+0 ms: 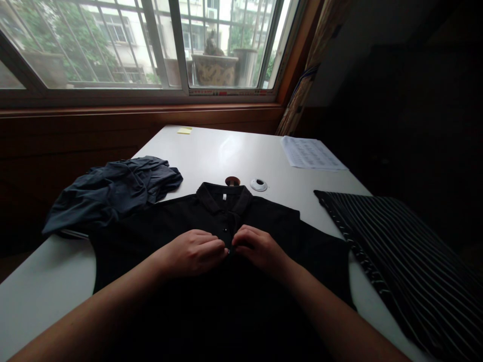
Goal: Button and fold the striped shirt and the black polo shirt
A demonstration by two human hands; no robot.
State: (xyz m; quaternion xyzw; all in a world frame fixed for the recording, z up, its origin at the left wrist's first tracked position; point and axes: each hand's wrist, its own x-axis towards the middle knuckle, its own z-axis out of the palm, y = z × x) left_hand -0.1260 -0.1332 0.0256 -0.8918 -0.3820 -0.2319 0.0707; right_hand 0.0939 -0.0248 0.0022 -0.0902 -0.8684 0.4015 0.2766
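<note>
A black polo shirt point(271, 213) lies spread face up on the white table, its collar toward the window and a small white label inside the neck. Both hands meet at its front placket, just below a visible button point(225, 230). My left hand point(198, 251) is closed, with its fingertips pinching the placket edge. From the other side my right hand point(258, 247) pinches the placket too, thumb and fingers pressed together. A small shiny spot, perhaps another button, shows between the fingertips. The lower part of the shirt is lost in shadow.
A crumpled blue-grey garment point(113, 188) lies at the left, against the shirt's sleeve. A black striped cloth point(400, 251) covers the right edge. Printed papers point(313, 152), a yellow sticky note point(184, 130), a cable hole point(233, 181) and a white ring cover point(258, 185) are on the white table point(211, 151).
</note>
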